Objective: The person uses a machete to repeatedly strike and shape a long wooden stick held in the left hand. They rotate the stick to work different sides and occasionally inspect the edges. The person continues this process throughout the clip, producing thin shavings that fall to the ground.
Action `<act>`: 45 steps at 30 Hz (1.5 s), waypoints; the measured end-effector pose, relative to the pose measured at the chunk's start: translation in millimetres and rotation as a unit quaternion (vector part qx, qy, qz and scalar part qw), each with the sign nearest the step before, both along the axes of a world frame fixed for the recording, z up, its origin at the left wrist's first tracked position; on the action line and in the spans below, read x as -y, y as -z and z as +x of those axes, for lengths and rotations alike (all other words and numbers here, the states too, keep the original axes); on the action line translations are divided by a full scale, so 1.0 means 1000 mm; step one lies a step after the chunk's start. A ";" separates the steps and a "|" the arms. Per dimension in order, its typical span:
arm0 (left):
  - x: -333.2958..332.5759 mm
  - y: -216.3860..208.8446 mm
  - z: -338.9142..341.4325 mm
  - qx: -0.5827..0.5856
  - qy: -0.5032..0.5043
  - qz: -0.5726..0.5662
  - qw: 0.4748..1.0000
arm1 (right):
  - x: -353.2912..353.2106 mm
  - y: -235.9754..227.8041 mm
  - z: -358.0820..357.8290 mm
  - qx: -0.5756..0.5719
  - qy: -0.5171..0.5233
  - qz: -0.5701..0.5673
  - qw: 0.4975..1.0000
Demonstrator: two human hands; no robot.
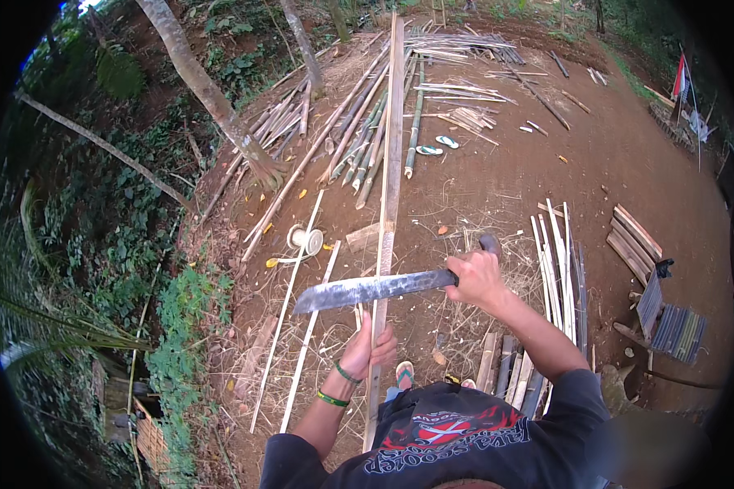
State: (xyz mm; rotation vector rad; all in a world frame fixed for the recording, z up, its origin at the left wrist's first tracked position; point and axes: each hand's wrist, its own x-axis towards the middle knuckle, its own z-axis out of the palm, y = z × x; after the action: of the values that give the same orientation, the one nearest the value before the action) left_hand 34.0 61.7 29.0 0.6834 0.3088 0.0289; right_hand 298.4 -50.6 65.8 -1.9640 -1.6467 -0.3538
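Hands (477,281), two, one machete (367,290), one slat (392,147)

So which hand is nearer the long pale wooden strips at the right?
Right. The right hand, holding the grey-bladed machete, is left of the strips; the left hand, around the long brown pole, is farther left.

The head camera looks steeply down from above the dark shirt (497,428), close over the left hand (365,350) and right hand (475,279). It faces forward across the dirt ground (497,183), through a wide fisheye lens.
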 end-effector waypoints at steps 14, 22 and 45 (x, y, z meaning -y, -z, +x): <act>0.037 0.016 -0.024 -0.143 0.083 0.100 0.981 | 0.000 0.028 0.058 -0.264 0.167 -0.181 0.933; 0.019 0.012 -0.020 -0.164 0.057 0.200 0.964 | 0.006 0.022 0.048 0.000 0.017 -0.084 0.996; 0.057 0.021 -0.041 -0.195 0.118 0.136 0.964 | 0.011 -0.011 0.090 -0.110 0.149 -0.184 0.965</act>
State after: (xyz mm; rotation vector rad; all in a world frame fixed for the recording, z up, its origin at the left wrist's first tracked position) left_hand -7.1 4.6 7.8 0.9965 0.6072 -0.3000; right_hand 388.9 -61.6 77.2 -2.4350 -1.3486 0.0704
